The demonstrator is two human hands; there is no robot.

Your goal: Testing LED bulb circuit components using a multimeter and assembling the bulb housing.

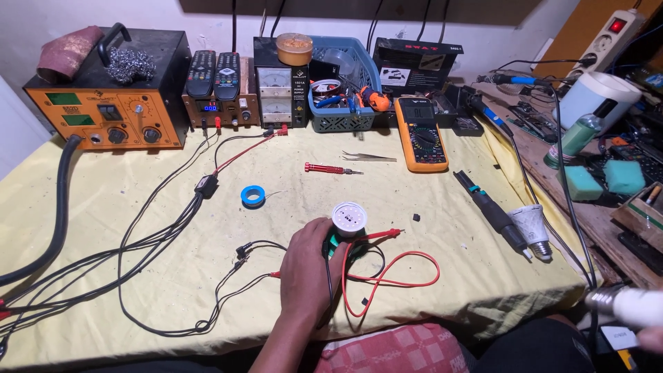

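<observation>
My left hand [307, 273] rests on the yellow cloth, fingers closed around a green-and-black holder [336, 243] that carries a round white LED disc [349, 218]. Red and black test leads [387, 276] curl beside it, and a red probe tip [387, 233] lies right of the disc. At the lower right corner, my right hand [652, 338] is mostly out of frame and blurred. It grips a white bulb body [639, 307] with a metal screw base [599, 298].
An orange rework station [103, 110], a bench power supply [280, 86], a blue basket [345, 103] and a yellow multimeter [421, 135] line the back. A blue tape roll [253, 195], red screwdriver [331, 168], tweezers [369, 157], soldering iron [487, 204] and another bulb [533, 228] lie around.
</observation>
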